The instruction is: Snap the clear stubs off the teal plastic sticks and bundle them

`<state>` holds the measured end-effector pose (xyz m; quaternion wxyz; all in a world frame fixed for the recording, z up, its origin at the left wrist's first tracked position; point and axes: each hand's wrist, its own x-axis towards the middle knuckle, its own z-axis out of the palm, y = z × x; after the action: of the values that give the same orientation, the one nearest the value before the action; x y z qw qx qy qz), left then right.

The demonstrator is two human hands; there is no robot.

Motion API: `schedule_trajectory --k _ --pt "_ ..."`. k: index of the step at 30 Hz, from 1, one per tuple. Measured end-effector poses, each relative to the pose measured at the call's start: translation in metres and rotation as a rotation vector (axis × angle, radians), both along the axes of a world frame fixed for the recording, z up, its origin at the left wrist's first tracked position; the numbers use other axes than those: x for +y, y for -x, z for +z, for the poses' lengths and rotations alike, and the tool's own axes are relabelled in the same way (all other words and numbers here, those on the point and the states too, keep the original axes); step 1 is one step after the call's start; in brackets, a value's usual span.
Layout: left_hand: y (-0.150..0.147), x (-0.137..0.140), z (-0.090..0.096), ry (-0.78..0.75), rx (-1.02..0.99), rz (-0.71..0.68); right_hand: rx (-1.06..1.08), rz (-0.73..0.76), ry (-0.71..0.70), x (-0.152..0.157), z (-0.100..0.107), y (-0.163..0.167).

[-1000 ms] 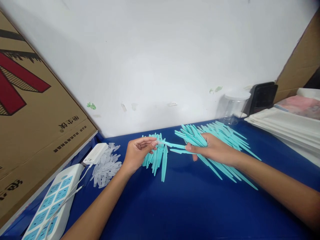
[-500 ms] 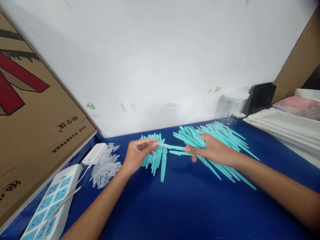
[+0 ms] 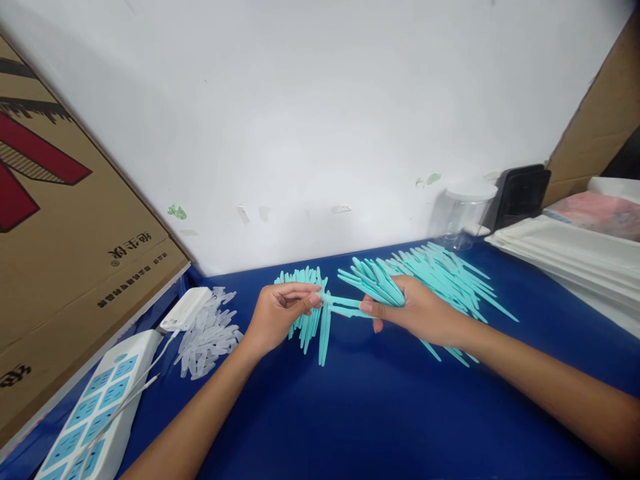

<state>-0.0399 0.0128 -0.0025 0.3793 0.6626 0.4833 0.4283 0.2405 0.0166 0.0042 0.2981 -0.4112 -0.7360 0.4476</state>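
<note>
My right hand point(image 3: 420, 310) is closed round a bunch of slim turquoise eyebrow razors point(image 3: 373, 280). Two of them point(image 3: 347, 308) stick out to the left from between its thumb and fingers. At their tips my left hand point(image 3: 285, 310) is closed in a pinch on a small clear cap point(image 3: 323, 298), mostly hidden by the fingertips. Behind the left hand lies a pile of turquoise razors point(image 3: 313, 327). Beyond the right hand is a larger spread of them point(image 3: 445, 273). To the left, a heap of clear plastic caps point(image 3: 207, 340) rests on the blue tabletop point(image 3: 350, 413).
A white power strip point(image 3: 95, 413) with blue sockets and a white charger point(image 3: 185, 308) with a cable sit at left, beside a cardboard box point(image 3: 75, 253). A clear jar point(image 3: 465, 217), a black object point(image 3: 523, 200) and stacked white packets point(image 3: 575, 247) stand at back right.
My right hand has moved slightly left with its bunch, so the two protruding razors are nearer my left fingertips. The left hand keeps its pinch, almost in the same place.
</note>
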Motion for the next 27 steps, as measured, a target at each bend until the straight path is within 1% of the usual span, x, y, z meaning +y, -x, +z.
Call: schedule_trajectory --k 2,3,4,5,6,8,9,11,13,16,19,21,23,25,27 --pt "0.024 0.004 0.014 -0.066 0.217 0.009 -0.043 -0.08 -0.018 0.003 -0.001 -0.001" --pt "0.041 0.006 0.022 -0.084 0.393 0.037 -0.058 -0.123 -0.029 0.004 0.0 -0.002" --pt "0.06 0.008 0.03 -0.065 0.558 0.064 -0.064 -0.161 -0.042 0.005 0.0 -0.003" --pt "0.081 0.009 0.037 0.025 0.708 0.059 -0.063 -0.189 -0.055 0.006 0.001 -0.003" --pt "0.101 0.01 0.042 0.15 0.817 0.031 -0.056 -0.208 -0.064 0.007 0.001 -0.004" --pt "0.134 0.01 0.048 0.364 0.914 -0.027 -0.038 -0.228 -0.073 0.008 0.003 -0.004" --pt "0.146 0.01 0.048 0.422 0.921 -0.064 -0.036 -0.232 -0.072 0.008 0.003 -0.004" --pt "0.157 0.011 0.043 0.474 0.912 -0.126 -0.037 -0.235 -0.07 0.008 0.003 -0.004" --pt "0.157 0.013 0.036 0.487 0.914 -0.161 -0.038 -0.245 -0.071 0.009 0.002 -0.005" --pt "0.15 0.015 0.028 0.485 0.933 -0.177 -0.029 -0.252 -0.068 0.011 0.0 -0.006" --pt "0.143 0.016 0.029 0.459 0.904 -0.189 -0.01 -0.241 -0.057 0.013 -0.002 -0.008" --pt "0.137 0.014 0.034 0.389 0.857 -0.156 0.003 -0.233 -0.061 0.013 -0.001 -0.008" --pt "0.126 0.012 0.041 0.269 0.769 -0.08 0.01 -0.23 -0.074 0.012 0.0 -0.008" --pt "0.11 0.011 0.045 0.159 0.629 -0.012 0.007 -0.233 -0.078 0.011 0.002 -0.007" --pt "0.091 0.01 0.044 0.089 0.461 0.02 0.007 -0.223 -0.073 0.009 0.004 -0.006"
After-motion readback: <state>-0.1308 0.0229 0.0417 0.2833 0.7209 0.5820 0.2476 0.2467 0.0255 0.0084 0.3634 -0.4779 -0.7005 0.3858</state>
